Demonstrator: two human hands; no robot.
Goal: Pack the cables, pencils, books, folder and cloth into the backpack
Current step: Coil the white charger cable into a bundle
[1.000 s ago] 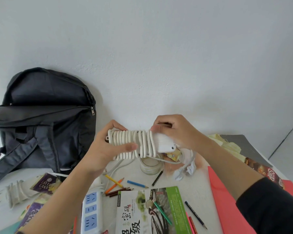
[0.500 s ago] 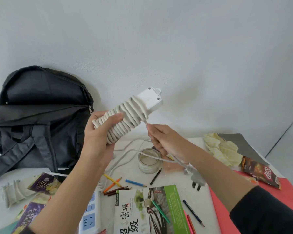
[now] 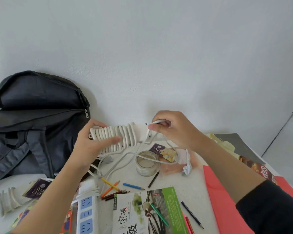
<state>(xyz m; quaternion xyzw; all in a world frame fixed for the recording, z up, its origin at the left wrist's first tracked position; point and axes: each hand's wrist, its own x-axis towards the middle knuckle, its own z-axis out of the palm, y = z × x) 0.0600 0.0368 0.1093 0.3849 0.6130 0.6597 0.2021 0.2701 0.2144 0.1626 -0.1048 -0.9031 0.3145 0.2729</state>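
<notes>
Over cluttered desk (image 3: 189,188) beside backpack (image 3: 35,119): wound power strip (image 3: 123,135) gripped in left hand (image 3: 91,142), loose cable (image 3: 156,122) pinched by right hand (image 3: 176,130).

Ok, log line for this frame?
left hand: holds cord-wrapped strip | right hand: pinches loose cord at strip end | plug: on table by jar | backpack: strip not in yet

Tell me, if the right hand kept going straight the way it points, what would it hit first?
Likely the cable-wrapped power strip gripped by the left hand; the right hand, pinching the cable, points left straight at it.
</notes>
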